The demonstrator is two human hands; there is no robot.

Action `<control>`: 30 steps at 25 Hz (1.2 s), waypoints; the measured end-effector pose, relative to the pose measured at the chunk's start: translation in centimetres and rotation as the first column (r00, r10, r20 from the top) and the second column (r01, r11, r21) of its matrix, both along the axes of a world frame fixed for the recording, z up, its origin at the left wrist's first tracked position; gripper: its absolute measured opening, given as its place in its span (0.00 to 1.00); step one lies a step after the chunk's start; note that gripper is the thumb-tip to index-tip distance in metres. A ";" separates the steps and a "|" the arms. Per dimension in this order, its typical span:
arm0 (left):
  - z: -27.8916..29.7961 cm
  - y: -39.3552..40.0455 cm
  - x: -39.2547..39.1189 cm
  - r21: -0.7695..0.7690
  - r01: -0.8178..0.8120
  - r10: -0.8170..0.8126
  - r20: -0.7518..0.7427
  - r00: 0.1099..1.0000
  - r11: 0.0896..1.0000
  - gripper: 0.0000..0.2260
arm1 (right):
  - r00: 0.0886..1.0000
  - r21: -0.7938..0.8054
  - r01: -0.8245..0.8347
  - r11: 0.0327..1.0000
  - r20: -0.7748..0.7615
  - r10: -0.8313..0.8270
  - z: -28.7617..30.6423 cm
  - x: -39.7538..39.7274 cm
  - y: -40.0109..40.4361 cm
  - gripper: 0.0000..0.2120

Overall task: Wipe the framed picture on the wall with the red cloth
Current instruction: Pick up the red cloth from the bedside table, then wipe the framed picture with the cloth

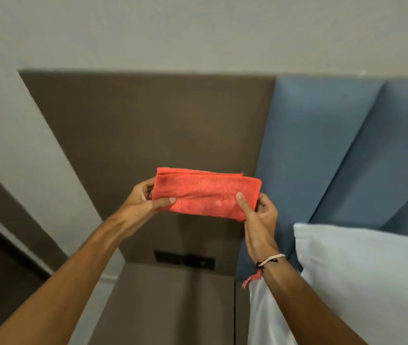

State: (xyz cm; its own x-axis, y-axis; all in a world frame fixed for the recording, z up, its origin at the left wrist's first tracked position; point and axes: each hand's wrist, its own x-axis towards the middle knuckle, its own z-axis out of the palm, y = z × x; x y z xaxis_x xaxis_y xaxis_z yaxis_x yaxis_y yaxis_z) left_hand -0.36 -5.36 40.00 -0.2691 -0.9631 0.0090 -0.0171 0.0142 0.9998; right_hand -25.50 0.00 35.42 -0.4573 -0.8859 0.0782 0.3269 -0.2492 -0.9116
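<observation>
Here the person stands by the bed with the red cloth point(206, 195) held up in front of them, folded into a flat oblong pad. The left hand point(145, 197) pinches its left end, thumb pressed across the front and fingers tucked behind. The right hand point(260, 215) pinches the right end the same way, thumb on the near face, and a pale wristband point(271, 260) sits on that wrist. Behind the cloth is a brown wall panel point(148, 125), with a blue padded headboard point(322, 145) to its right, a white pillow point(362, 270) below that, and a dark switch plate point(184, 260) low on the panel.

The framed picture is nowhere in sight, only bare grey wall above the panels. So to my mind this is the preparing step: the cloth is being squared into a wiping pad, and no wiping has begun. Next, I reckon, the person must turn or look up to find the frame, pass the pad into one hand, and lay its flat face against the glass.
</observation>
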 end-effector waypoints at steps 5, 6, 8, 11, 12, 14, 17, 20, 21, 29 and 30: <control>20.3 -0.3 -6.0 -0.285 0.081 -0.109 -0.084 0.990 0.955 0.23 | 0.996 -0.355 0.072 0.932 -0.031 -0.088 20.0 -7.1 0.7 0.16; 23.9 -0.3 -7.7 -0.327 0.086 -0.124 -0.096 0.988 0.941 0.24 | 0.994 -0.410 0.071 0.910 -0.050 -0.100 23.6 -9.0 1.0 0.19; 30.4 -0.3 -11.3 -0.392 0.105 -0.172 -0.141 0.975 0.914 0.24 | 0.985 -0.492 0.081 0.867 -0.092 -0.144 30.3 -12.9 2.0 0.26; 38.7 -0.5 -17.0 -0.503 0.139 -0.250 -0.162 0.954 0.853 0.17 | 0.962 -0.553 0.074 0.830 -0.180 -0.206 38.9 -18.3 3.6 0.21; 40.8 -0.6 -18.7 -0.531 0.133 -0.261 -0.173 0.950 0.837 0.15 | 0.951 -0.557 0.064 0.828 -0.217 -0.220 41.1 -19.7 4.1 0.16; 45.6 -0.8 -22.6 -0.587 0.126 -0.287 -0.190 0.939 0.800 0.12 | 0.930 -0.574 0.088 0.814 -0.246 -0.274 45.7 -22.9 5.3 0.09; 51.9 -1.1 -27.6 -0.676 0.121 -0.291 -0.144 0.946 0.727 0.09 | 0.906 -0.563 0.151 0.813 -0.250 -0.341 50.6 -27.4 6.9 0.11; 56.8 -0.8 -31.5 -0.777 0.095 -0.252 -0.084 0.964 0.622 0.07 | 0.853 -0.499 0.178 0.848 -0.352 -0.386 53.0 -30.3 7.8 0.15; 58.3 -0.7 -32.6 -0.810 0.085 -0.234 -0.066 0.970 0.580 0.06 | 0.828 -0.469 0.179 0.865 -0.403 -0.390 53.6 -31.0 7.8 0.20; 66.7 0.4 -40.4 -0.932 0.229 -0.058 0.222 0.973 0.280 0.12 | 0.625 -0.470 0.132 0.873 -0.644 -0.441 60.8 -31.6 4.4 0.20; 67.4 0.2 -40.9 -0.955 0.198 -0.015 0.200 0.980 0.218 0.13 | 0.616 -0.521 0.167 0.837 -0.608 -0.501 61.8 -31.8 3.7 0.13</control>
State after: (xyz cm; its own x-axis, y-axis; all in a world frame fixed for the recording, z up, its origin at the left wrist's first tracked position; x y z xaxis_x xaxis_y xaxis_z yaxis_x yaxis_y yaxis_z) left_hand -41.25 -5.15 107.42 -0.4550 -0.1975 0.8683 -0.0434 0.9789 0.1998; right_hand -57.35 3.74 97.23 -0.3694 -0.4950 0.7864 -0.5425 -0.5723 -0.6150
